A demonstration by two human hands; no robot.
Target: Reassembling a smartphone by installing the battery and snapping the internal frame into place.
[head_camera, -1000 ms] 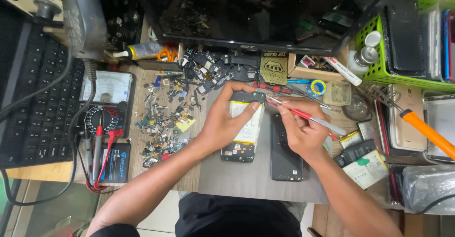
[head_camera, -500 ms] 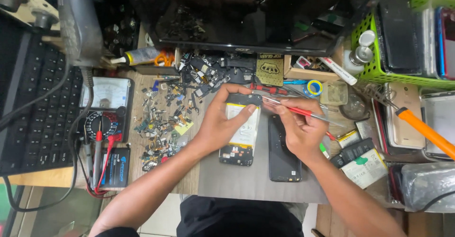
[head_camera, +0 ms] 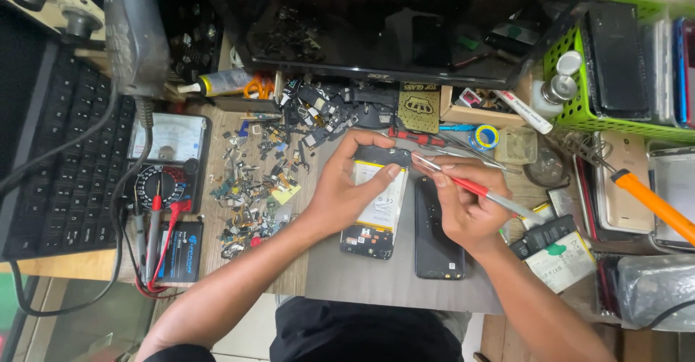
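The left hand [head_camera: 347, 188] pins the opened phone [head_camera: 376, 210] on the grey mat [head_camera: 384, 282], centre-near; the right hand [head_camera: 463, 206] pinches red-handled tweezers [head_camera: 463, 182] at its far edge (battery exposed). A slip could puncture it.

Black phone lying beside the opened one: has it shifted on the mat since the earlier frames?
No. The black phone lies in the same place on the grey mat, just right of the opened phone, its lower end equally short of the mat's front edge.
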